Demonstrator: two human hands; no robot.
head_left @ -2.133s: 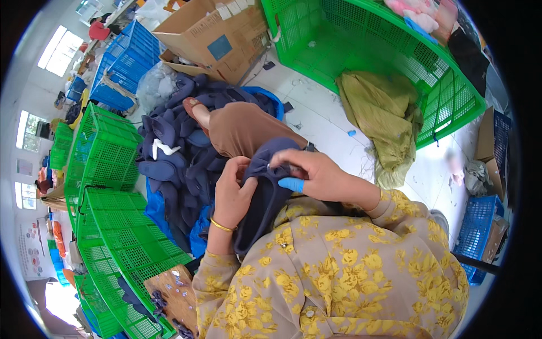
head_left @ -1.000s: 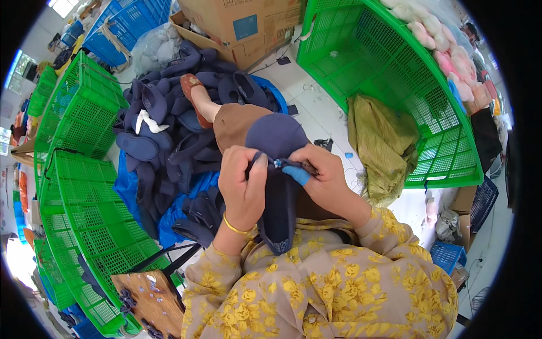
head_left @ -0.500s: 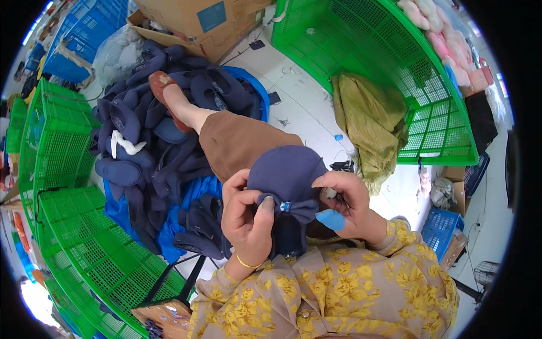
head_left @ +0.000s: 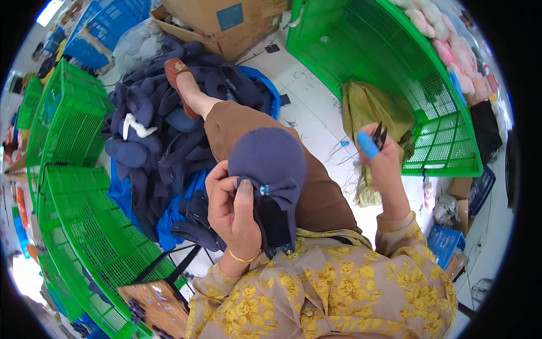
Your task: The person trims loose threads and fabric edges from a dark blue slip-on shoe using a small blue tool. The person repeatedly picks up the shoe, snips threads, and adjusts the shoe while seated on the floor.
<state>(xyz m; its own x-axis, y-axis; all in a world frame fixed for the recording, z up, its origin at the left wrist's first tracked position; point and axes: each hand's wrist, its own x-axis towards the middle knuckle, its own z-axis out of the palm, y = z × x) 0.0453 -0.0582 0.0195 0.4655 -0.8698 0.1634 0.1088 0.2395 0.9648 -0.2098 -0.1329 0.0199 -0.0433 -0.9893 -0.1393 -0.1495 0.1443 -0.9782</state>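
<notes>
My left hand (head_left: 232, 217) pinches the edge of a dark navy cloth shoe (head_left: 266, 155) held over my lap, its rounded toe pointing away from me. A navy bow (head_left: 284, 193) with a small shiny blue and white ornament sits across the shoe's upper, right beside my left thumb. Out to the right and apart from the shoe, my right hand (head_left: 385, 164) is closed around small black thread snips (head_left: 379, 135), their tips pointing up. A blue finger cover (head_left: 367, 145) wraps one of its fingers.
Navy shoes (head_left: 186, 121) lie heaped on a blue sheet at the left, with a white scrap on top. Green crates (head_left: 96, 226) line the left; another green crate (head_left: 446, 113) stands far right beside an olive sack (head_left: 375, 110). A small wooden board (head_left: 161, 302) sits near left.
My right hand has moved off the shoe, up and to the right, and the black snips now show in it. My left hand keeps its hold on the shoe, shifted slightly left.
</notes>
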